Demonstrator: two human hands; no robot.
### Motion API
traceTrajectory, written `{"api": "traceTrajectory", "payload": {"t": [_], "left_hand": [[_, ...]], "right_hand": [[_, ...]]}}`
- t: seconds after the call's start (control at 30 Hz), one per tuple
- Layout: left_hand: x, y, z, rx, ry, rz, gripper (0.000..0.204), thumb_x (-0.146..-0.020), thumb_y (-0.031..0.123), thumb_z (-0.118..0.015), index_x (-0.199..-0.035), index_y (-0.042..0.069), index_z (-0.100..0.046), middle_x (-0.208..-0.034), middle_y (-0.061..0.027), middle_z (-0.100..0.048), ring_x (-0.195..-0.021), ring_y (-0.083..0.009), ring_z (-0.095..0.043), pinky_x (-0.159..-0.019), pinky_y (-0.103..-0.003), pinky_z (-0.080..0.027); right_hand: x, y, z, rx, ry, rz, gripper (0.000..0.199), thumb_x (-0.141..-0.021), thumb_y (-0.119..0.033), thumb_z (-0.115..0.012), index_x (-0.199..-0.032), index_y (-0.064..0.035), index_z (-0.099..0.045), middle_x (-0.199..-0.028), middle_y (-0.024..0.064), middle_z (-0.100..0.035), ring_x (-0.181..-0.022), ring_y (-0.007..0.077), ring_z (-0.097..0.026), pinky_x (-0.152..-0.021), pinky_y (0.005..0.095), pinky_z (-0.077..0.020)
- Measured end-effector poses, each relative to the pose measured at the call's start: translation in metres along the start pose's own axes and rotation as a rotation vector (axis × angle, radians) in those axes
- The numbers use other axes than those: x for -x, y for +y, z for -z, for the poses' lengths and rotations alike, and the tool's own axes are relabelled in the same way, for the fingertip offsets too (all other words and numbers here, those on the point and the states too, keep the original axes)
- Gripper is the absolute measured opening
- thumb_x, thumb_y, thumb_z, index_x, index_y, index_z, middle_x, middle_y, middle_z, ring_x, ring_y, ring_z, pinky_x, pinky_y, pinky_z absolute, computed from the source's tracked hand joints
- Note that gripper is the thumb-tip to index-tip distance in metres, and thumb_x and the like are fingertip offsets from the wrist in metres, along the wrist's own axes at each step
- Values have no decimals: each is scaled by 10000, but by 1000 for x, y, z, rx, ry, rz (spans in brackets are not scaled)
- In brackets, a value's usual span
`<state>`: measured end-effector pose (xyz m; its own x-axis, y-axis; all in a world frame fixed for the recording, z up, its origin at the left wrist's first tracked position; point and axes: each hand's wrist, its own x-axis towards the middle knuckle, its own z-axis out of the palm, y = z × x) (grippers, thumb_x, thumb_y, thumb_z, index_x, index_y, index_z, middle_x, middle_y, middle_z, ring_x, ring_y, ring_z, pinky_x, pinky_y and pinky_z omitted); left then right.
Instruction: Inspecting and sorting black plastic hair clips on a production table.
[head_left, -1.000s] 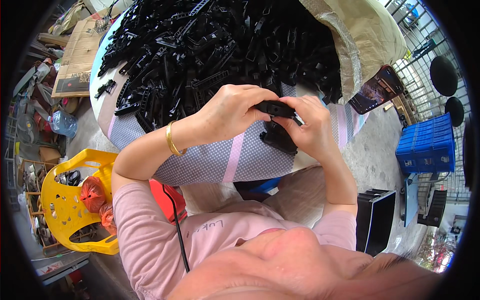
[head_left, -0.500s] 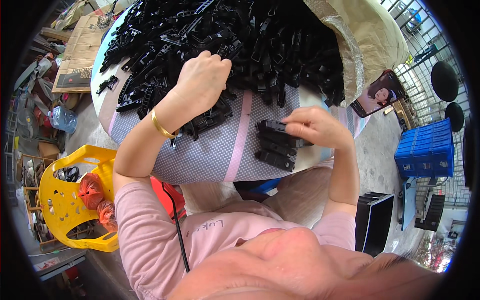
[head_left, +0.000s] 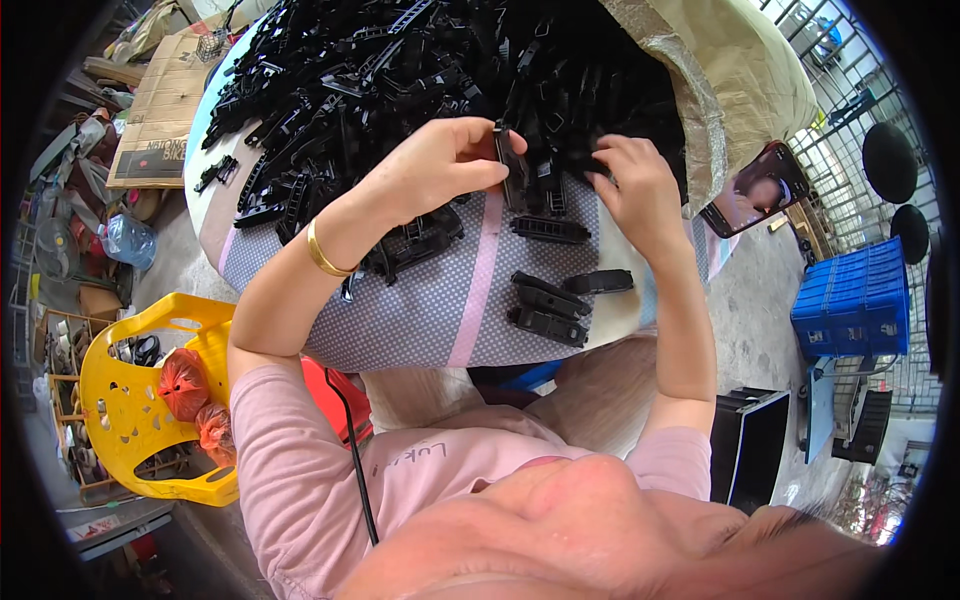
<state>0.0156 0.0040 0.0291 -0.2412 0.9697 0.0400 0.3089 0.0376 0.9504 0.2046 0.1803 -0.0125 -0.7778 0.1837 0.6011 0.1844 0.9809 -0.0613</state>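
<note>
My left hand [head_left: 435,170] pinches a black plastic part [head_left: 513,172] between thumb and fingers, holding it upright at the near edge of the heap. To its right, my right hand [head_left: 640,190] has its thumb and fingers apart beside the dark parts, its fingertips slightly blurred. A large pile of black plastic parts [head_left: 380,90] covers the far side of the cloth-covered table [head_left: 400,310]. Just below my hands lies one long black part [head_left: 550,230] on its own. Nearer to me, several black pieces rest close together, including a rounded one [head_left: 600,282].
At the right of the table are a pale sack [head_left: 745,50] and a phone [head_left: 757,190] with a lit screen. A yellow chair [head_left: 130,400] with red bags stands at left. Blue crates [head_left: 850,295] and a black box [head_left: 748,450] are to the right.
My left hand has turned and come right, now showing a black part in its grip. My right hand has left the near pieces and moved up to the heap's edge.
</note>
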Motion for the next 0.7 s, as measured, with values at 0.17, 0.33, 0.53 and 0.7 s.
{"api": "traceTrajectory", "payload": {"t": [0.17,0.33,0.53,0.7], "left_hand": [[0,-6,-13,242,-68,94,309,-809,68,-589,-1103,-26,-603,-878,-49,-628,-775,-95,-589,-747,-231,-481],[4,-4,-25,401,-82,127,303,-876,97,-547,-1148,-36,-571,-910,-66,-632,-807,-121,-616,-767,-255,-510],[9,1,-22,552,-245,238,330,-957,181,-499,-1164,-71,-546,-911,-110,-646,-717,-157,-647,-657,-264,-546],[8,0,-24,281,-184,260,310,-958,168,-505,-1156,-67,-548,-856,-90,-644,-656,-127,-637,-520,-207,-509]], "right_hand": [[4,-27,11,-587,65,-341,228,-721,-51,-745,-873,8,-586,-992,115,-650,-863,216,-633,-716,308,-499],[1,-45,23,-654,122,1,318,-633,16,-781,-876,-32,-582,-982,112,-640,-847,234,-639,-755,287,-505],[4,-58,22,-610,183,154,305,-632,39,-750,-881,-47,-596,-968,106,-636,-840,270,-633,-687,340,-520],[7,-64,24,-348,199,284,285,-627,23,-727,-865,-51,-589,-960,86,-649,-813,272,-619,-665,343,-517]]}}
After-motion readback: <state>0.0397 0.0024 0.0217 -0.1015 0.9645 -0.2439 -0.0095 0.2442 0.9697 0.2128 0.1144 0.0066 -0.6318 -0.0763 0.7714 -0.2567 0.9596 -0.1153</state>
